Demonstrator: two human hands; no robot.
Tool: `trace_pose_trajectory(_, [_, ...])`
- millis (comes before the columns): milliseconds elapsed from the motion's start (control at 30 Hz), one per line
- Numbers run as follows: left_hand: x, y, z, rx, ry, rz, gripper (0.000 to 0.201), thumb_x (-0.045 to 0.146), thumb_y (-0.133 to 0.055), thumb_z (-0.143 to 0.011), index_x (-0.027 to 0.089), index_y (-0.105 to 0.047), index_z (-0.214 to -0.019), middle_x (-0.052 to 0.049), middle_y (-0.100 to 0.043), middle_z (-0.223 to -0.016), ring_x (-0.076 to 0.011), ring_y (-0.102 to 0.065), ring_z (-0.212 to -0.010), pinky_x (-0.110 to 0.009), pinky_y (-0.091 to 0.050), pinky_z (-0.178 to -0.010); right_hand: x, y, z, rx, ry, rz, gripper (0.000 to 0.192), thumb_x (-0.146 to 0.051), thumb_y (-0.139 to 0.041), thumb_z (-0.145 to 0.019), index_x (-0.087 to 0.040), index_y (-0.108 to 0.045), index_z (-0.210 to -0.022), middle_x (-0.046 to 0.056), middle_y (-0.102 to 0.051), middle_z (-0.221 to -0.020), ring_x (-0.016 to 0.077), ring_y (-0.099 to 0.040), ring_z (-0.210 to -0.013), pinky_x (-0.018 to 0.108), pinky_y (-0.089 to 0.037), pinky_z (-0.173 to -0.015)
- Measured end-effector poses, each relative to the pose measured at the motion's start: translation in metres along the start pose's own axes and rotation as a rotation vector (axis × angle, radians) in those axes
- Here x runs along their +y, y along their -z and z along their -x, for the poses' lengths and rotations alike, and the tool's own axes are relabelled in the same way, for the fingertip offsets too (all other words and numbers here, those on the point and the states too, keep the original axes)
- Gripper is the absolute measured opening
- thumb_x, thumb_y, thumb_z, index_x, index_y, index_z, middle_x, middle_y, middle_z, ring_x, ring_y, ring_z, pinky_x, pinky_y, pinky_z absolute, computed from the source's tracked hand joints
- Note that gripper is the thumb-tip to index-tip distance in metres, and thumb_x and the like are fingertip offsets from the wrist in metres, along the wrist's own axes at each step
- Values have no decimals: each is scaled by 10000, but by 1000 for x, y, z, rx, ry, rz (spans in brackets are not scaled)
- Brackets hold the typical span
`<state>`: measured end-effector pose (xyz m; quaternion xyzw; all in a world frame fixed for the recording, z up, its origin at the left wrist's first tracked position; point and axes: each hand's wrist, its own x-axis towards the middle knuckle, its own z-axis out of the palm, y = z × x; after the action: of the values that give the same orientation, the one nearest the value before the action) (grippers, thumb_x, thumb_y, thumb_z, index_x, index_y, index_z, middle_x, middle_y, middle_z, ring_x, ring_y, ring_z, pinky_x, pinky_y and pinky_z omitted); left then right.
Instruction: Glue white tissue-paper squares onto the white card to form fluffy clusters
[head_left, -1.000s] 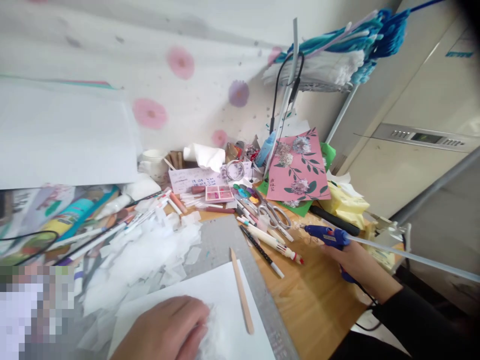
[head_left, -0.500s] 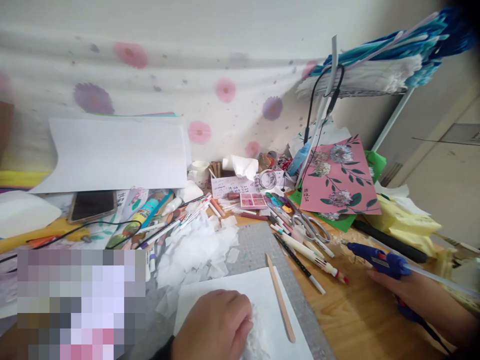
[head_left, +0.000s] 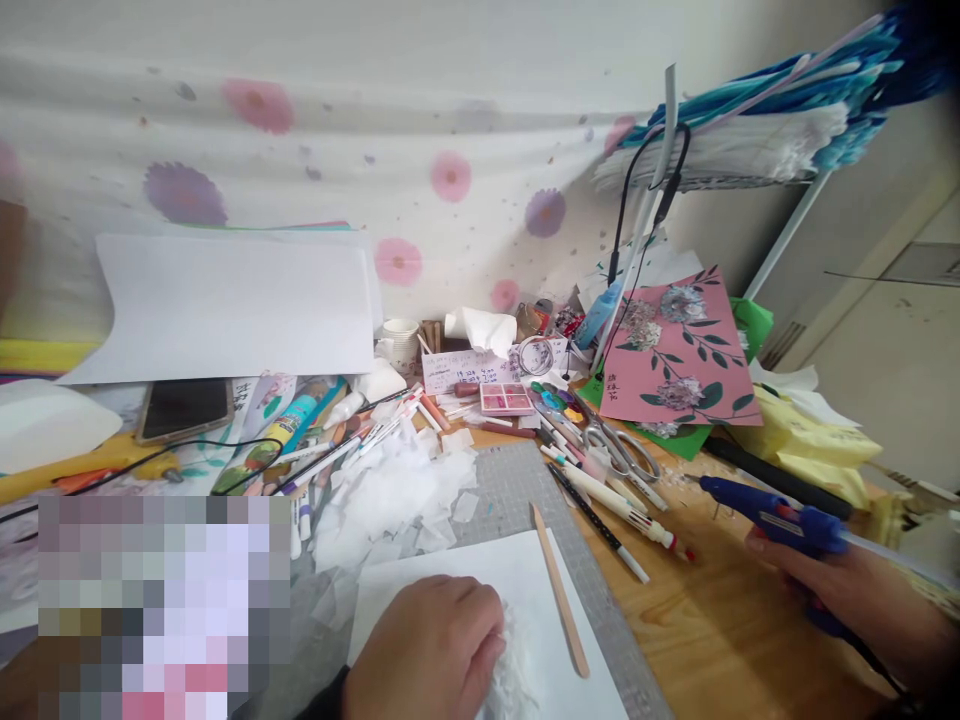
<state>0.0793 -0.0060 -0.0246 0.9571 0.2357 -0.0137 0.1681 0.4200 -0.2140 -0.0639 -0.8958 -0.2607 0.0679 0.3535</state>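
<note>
My right hand [head_left: 855, 595] grips a blue hot glue gun [head_left: 772, 517] at the right of the wooden desk, its nozzle pointing left above the desktop and a clear glue stick trailing out behind. My left hand [head_left: 431, 650] rests with curled fingers on a white sheet of paper [head_left: 540, 610] at the bottom centre, pressing on a crumpled white tissue patch [head_left: 517, 670]. A flat wooden stick [head_left: 559, 590] lies across the sheet's right edge, on the grey cutting mat [head_left: 517, 480].
A heap of white tissue scraps [head_left: 397, 495] lies left of the mat. Pens [head_left: 600, 500], scissors [head_left: 622, 450], a pink flowered card [head_left: 675, 350], a phone [head_left: 184, 408] and a glue tube [head_left: 289, 425] crowd the desk. A rack of blue and white paper [head_left: 750, 120] stands at the right.
The view swung left early on, then held. My right hand with the glue gun dropped slightly. My left hand has stayed on the tissue.
</note>
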Motion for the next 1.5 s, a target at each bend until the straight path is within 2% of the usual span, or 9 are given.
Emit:
trace_pose_trajectory(133, [-4,0,1,30,-67,44,212,174,-404,-900,205,-599,-825,-19,-665,-816,-196,-632,-794,-307,-473,-703,-19,6,31,-238,-126,-315,271,-407,-733,-650,-281,-714,-889,123,-735,-857,290,-682,-733,348,-541,-584])
trace_pose_trajectory(233, [-10,2,2,94,-193,130,220,167,-375,-897,197,-560,-782,-31,-675,-969,-178,-641,-861,-309,-483,-761,-53,-2,68,-361,115,-217,373,-364,-733,-675,-303,-674,-1038,89,-715,-1009,291,-676,-880,373,-553,-764])
trace_pose_trajectory(333, [-12,6,2,106,-314,165,219,153,-374,-888,188,-503,-715,-31,-632,-1179,-176,-635,-978,-311,-489,-816,-91,-16,97,-597,405,-126,154,-297,-648,-757,-259,-671,-905,50,-682,-920,235,-652,-821,341,-540,-721])
trace_pose_trajectory(467, [-10,9,8,21,-464,100,215,119,-402,-869,199,-502,-697,29,-619,-1237,-172,-611,-1065,-333,-470,-922,-114,-26,109,-793,507,-48,96,-123,-564,-756,-215,-579,-780,6,-603,-787,156,-588,-698,269,-475,-623])
trace_pose_trajectory(833, [-18,-4,16,-13,-529,92,209,104,-397,-863,254,-539,-834,72,-626,-1153,-139,-427,-1307,-325,-234,-1158,-110,-25,101,-815,493,27,250,24,-522,-611,-205,-489,-706,-32,-536,-752,114,-526,-673,229,-396,-597])
trace_pose_trajectory(1067, [-10,3,17,18,-450,32,245,108,-362,-856,219,-530,-715,21,-501,-1362,-179,-576,-1112,-271,-512,-849,-114,-31,101,-834,481,-7,204,-4,-540,-662,-199,-503,-710,-20,-551,-772,118,-533,-685,237,-403,-611])
trace_pose_trajectory(1167, [-14,-7,18,80,-490,-45,225,73,-383,-806,210,-537,-713,34,-399,-1475,-217,-531,-1184,-352,-456,-983,-114,-30,99,-828,481,6,204,-7,-537,-659,-203,-495,-694,-23,-557,-759,115,-534,-672,232,-396,-590])
trace_pose_trajectory(1267, [-18,-16,20,106,-583,-84,224,63,-419,-762,226,-569,-796,32,-491,-1410,-262,-409,-1321,-433,-346,-1097,-112,-26,96,-773,483,32,207,-24,-534,-636,-217,-463,-659,-23,-553,-728,121,-532,-629,238,-383,-541])
trace_pose_trajectory(1500, [-8,0,21,-38,-486,-13,250,72,-451,-787,252,-609,-862,36,-619,-1249,-253,-368,-1358,-423,-323,-1127,-109,-23,96,-767,515,29,179,-64,-544,-634,-225,-469,-663,-24,-553,-726,126,-527,-617,243,-396,-533])
